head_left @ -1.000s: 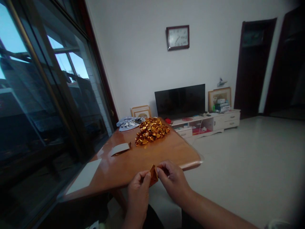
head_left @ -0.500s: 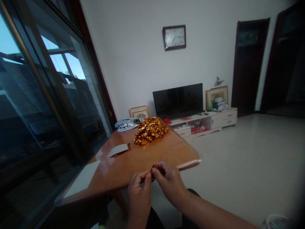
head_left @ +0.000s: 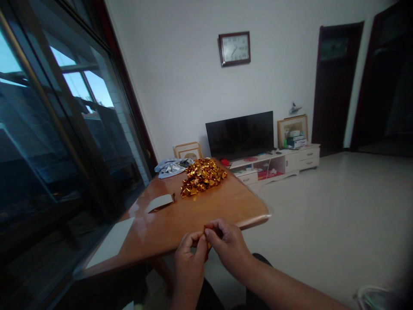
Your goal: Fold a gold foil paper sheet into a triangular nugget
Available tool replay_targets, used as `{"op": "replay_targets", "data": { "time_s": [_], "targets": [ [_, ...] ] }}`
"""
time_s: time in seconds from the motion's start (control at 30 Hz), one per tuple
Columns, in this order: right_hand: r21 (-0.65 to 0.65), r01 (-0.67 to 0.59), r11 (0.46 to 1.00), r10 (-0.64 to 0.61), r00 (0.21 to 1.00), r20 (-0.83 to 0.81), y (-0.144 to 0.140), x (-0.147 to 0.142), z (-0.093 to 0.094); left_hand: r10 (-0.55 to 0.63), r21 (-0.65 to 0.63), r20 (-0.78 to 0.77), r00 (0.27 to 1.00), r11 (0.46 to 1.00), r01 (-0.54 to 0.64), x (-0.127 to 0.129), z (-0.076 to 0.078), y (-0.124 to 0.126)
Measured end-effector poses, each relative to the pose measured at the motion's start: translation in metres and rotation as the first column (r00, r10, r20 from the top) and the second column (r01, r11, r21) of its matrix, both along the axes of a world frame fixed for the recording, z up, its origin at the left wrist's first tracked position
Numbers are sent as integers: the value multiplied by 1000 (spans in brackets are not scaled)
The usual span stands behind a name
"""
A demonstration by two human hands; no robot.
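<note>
Between the fingertips of both hands is a small piece of shiny gold foil paper [head_left: 209,246], mostly covered by the fingers. My left hand [head_left: 191,254] pinches it from the left, thumb up. From the right, my right hand [head_left: 227,241] grips its upper edge between thumb and forefinger. Both hands are just off the near edge of the brown wooden table [head_left: 206,211]. Farther along the table lies a heap of folded gold foil pieces [head_left: 204,176]. The exact shape of the held piece cannot be made out.
A curved card-like piece [head_left: 160,201] and a pale sheet [head_left: 112,242] lie on the table's left side. Bluish-grey cloth [head_left: 172,167] sits beside the foil heap. Beyond stand a television [head_left: 240,134] and a white low cabinet [head_left: 292,162]. Glass doors [head_left: 64,150] flank the left.
The foil piece has shifted slightly in the fingers, and more gold shows below them. Both hands remain close together. The camera view has moved a little.
</note>
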State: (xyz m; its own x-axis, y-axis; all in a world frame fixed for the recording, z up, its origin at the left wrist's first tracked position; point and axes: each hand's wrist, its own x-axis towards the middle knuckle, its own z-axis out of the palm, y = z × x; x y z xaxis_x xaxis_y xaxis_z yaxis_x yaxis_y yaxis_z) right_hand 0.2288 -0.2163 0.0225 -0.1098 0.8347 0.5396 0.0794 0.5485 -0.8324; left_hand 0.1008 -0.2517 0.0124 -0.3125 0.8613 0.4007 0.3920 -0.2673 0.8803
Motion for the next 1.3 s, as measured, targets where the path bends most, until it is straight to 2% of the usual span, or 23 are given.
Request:
{"op": "replay_targets", "data": {
  "time_s": [0.4, 0.73, 1.0, 1.3],
  "targets": [
    [167, 106, 980, -125, 987, 106, -1, 0, -2, 75, 79, -77, 994, 994, -69, -2, 1, -1],
    [166, 120, 979, -140, 983, 116, -2, -1, -2, 83, 99, -137, 987, 993, -70, -4, -1, 0],
    [137, 112, 984, -123, 990, 72, -2, -1, 0, 81, 110, -129, 988, 992, -67, -3, 2, -1],
    [148, 137, 979, -155, 981, 120, -4, -2, 3, 84, 126, -182, 980, 990, -61, -6, -1, 2]
  ]
}}
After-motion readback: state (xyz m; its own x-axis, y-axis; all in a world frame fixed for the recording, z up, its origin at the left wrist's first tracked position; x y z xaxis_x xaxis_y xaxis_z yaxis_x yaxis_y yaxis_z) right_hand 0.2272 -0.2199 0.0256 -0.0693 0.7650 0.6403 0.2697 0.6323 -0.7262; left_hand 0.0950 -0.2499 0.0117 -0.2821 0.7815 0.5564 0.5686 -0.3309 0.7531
